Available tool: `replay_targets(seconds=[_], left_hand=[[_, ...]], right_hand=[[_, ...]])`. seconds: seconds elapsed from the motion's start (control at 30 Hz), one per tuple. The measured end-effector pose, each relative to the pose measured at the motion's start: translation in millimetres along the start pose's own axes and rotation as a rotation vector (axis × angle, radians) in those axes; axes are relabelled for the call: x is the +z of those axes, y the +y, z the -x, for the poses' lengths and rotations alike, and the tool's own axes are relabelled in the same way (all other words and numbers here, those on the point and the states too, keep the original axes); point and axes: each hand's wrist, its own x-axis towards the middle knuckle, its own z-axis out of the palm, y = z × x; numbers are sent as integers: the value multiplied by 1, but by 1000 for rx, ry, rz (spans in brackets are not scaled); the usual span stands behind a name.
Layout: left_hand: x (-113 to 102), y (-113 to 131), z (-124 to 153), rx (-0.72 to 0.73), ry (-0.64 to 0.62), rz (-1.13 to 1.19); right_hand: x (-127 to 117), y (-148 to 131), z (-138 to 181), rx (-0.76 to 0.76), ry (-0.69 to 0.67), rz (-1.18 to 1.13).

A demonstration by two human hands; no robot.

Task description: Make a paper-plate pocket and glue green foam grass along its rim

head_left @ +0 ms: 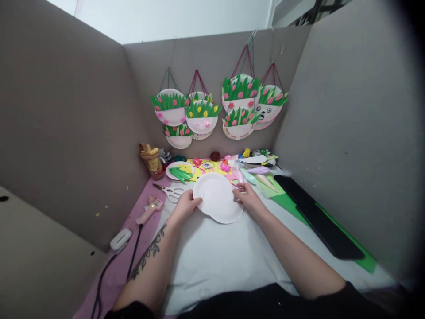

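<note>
White paper plates hang just over the table in front of me; the outline looks like two overlapping, slightly offset. My left hand pinches their left edge, thumb on top. On the right edge, my right hand is closed with its fingers curled over the rim. A thin pink strip shows beside the right fingertips; I cannot tell whether they touch it. White-handled scissors lie just left of my left hand. Behind the plates is another paper plate with green paper leaves on it.
A pink glue gun with a black cord lies at left, near a white device. A brown cup stands behind. Piping-bag-like tubes and black sheets lie at right. Decorated plates hang on the grey partition.
</note>
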Motion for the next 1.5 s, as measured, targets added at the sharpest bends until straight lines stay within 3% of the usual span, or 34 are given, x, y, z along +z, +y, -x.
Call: replay_targets(seconds=[0.17,0.33,0.47,0.57,0.73,0.83,0.97,1.07,1.13,1.2,1.3,1.4,1.5], left_hand=[[-1,-3,-5,-21,118,75],[-3,-7,-10,-36,191,72],[1,-8,-8,-106,35,30],[6,-6,-4,-138,-80,-38],[8,-2,-2,-239,-36,-80],[4,0,-2,-186,-40,-208],[1,2,0,-34,88,-558],[3,2,1,53,143,-560],[4,1,1,84,158,-509],[4,-2,1,63,166,-493],[5,-7,1,-20,128,-456],[9,-10,1,-78,84,-339],[15,-10,-3,-93,82,-187]], right_hand=[[-6,3,6,60,-300,167],[-27,-11,8,26,-560,128],[-38,-16,0,-69,-340,-167],[-35,-14,-4,-95,-250,-245],[-24,-10,-1,-132,-211,-229],[-21,-8,1,-198,-190,-150],[-19,-7,4,-459,-55,141],[-17,-9,8,-779,70,363],[-15,-11,12,-887,86,426],[-12,-13,16,-855,28,431],[-6,-14,23,-659,-80,358],[0,-14,26,-477,-133,315],[6,-13,26,-392,-182,378]])
